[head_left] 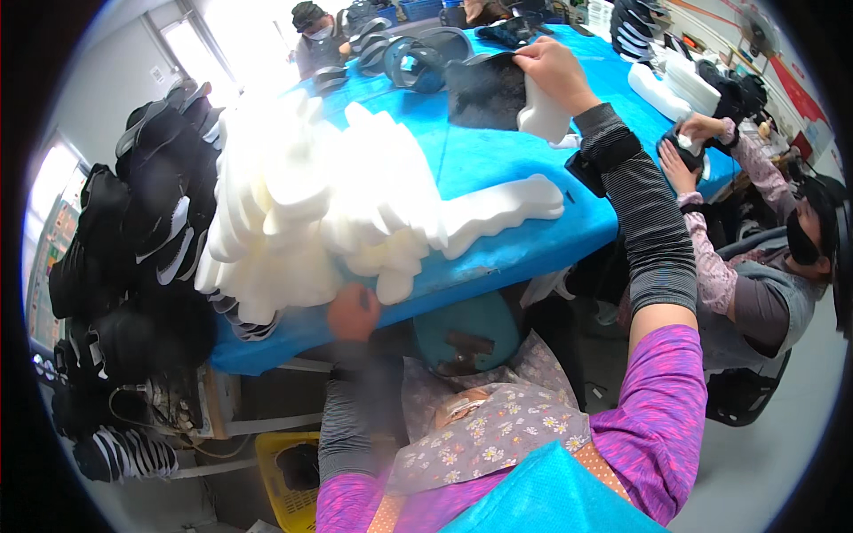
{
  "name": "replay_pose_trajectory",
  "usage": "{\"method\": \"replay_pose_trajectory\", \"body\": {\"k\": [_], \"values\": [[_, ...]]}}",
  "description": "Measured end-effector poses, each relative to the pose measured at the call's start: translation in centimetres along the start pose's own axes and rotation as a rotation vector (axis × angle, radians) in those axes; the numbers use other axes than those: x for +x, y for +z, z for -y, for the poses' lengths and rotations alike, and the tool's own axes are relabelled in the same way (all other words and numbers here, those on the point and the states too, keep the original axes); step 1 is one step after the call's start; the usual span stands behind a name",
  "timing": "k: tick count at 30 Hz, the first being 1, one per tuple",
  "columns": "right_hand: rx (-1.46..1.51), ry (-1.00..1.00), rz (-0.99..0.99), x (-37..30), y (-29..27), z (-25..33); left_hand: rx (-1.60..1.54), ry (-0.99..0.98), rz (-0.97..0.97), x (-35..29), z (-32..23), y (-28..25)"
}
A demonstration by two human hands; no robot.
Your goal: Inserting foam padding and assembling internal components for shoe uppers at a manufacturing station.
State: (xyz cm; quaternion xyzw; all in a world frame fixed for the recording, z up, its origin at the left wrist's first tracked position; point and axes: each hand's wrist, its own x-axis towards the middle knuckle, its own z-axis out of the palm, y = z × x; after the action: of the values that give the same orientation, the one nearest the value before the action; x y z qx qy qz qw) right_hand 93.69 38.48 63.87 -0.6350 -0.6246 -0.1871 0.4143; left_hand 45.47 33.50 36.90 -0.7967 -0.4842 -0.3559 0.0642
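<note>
My right hand [555,75] reaches far out over the table, its fingers closed on the upper edge of a black fabric piece [484,93]. Just below that hand a white foam piece [540,115] lies against the fabric's right side; whether it is inside the fabric or only beside it I cannot tell. My left hand [354,313] is at the table's near edge, by the bottom of a large heap of wavy white foam pieces [293,186]. Motion smears its fingers. One long foam piece [502,211] sticks out to the right of the heap.
Blue sheeting [569,226] covers the table. Black padded pieces [142,204] are piled high on the left. Curved black parts [413,64] stand at the far side. A co-worker [755,266] handles a dark piece on the right; another person [315,40] sits beyond. A yellow basket [289,506] stands below.
</note>
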Motion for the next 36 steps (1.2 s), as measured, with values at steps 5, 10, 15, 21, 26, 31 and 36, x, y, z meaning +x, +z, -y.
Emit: {"method": "replay_pose_trajectory", "body": {"k": [5,10,15,21,26,31,36], "values": [[0.048,-0.079,-0.393,4.9,1.6,-2.7,-0.040,0.036,-0.063,0.7,-1.1,-0.1],[0.049,-0.053,-0.615,10.7,5.7,4.7,-0.019,0.009,-0.047,0.0,0.0,-1.4],[-0.227,-0.237,-0.895,18.1,12.8,-0.8,-0.013,0.056,-0.081,0.6,-0.8,-0.2],[-0.156,0.368,0.054,15.0,25.9,-10.6,-0.119,0.100,-0.019,0.7,-0.8,1.4],[-0.159,0.320,0.257,14.0,28.2,-6.3,0.033,0.037,-0.036,-0.3,-0.3,-0.2],[-0.375,0.208,0.224,13.8,20.3,-7.2,-0.026,0.030,-0.093,-0.2,-0.3,-0.3],[-0.497,0.134,0.221,10.2,12.6,-11.6,-0.015,0.035,-0.134,0.0,-0.3,0.1]]}}
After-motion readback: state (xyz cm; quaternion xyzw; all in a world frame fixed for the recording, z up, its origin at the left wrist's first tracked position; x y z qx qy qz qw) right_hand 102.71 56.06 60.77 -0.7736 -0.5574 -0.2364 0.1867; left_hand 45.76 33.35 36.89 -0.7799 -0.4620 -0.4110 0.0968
